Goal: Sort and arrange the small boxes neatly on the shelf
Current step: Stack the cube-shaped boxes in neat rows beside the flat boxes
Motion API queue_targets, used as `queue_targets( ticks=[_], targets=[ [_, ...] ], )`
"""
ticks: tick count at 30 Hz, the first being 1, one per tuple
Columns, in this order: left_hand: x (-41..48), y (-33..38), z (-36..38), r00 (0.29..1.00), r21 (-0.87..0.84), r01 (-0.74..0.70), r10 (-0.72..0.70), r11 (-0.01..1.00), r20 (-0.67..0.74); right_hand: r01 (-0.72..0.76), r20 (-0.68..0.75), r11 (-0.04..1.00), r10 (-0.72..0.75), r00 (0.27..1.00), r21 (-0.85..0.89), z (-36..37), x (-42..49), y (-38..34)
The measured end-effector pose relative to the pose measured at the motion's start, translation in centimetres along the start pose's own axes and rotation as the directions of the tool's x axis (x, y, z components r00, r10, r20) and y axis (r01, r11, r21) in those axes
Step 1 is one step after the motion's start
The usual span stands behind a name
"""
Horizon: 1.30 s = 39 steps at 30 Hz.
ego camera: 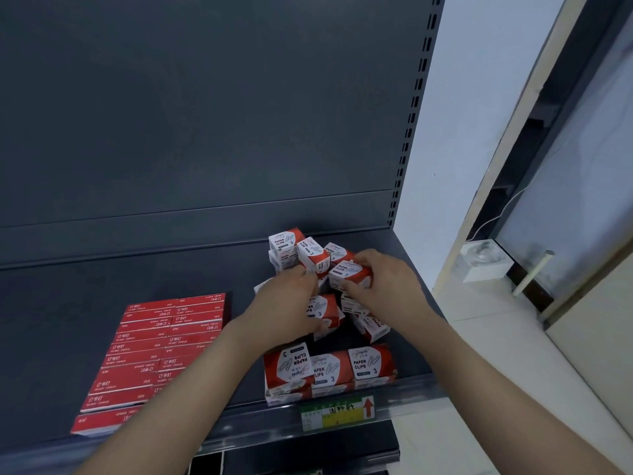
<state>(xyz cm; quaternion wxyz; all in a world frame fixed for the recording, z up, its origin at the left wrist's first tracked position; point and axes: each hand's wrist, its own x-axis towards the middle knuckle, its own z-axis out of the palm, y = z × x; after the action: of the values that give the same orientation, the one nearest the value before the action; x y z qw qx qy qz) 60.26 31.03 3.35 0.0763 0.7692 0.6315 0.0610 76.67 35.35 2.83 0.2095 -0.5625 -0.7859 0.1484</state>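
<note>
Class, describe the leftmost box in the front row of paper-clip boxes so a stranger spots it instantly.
On the dark shelf, three red-and-white paper-clip boxes line the front edge above a green price tag. It is the left one: its label is upside down, unlike its neighbours'.

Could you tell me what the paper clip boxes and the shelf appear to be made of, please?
Paper clip boxes: likely thin printed cardboard, with sharp folded edges. Shelf: probably painted metal, matt dark grey, given its slotted upright.
</note>
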Motion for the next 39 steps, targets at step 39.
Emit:
queue_targets(
  ticks=[39],
  targets=[
    [-6.4,0.6,2.1,0.987,-0.251,0.059,-0.019,0.966,0.159,-0.03,0.481,0.958,-0.117,0.869,0.286,-1.3,-7.5,3.7]
  ],
)
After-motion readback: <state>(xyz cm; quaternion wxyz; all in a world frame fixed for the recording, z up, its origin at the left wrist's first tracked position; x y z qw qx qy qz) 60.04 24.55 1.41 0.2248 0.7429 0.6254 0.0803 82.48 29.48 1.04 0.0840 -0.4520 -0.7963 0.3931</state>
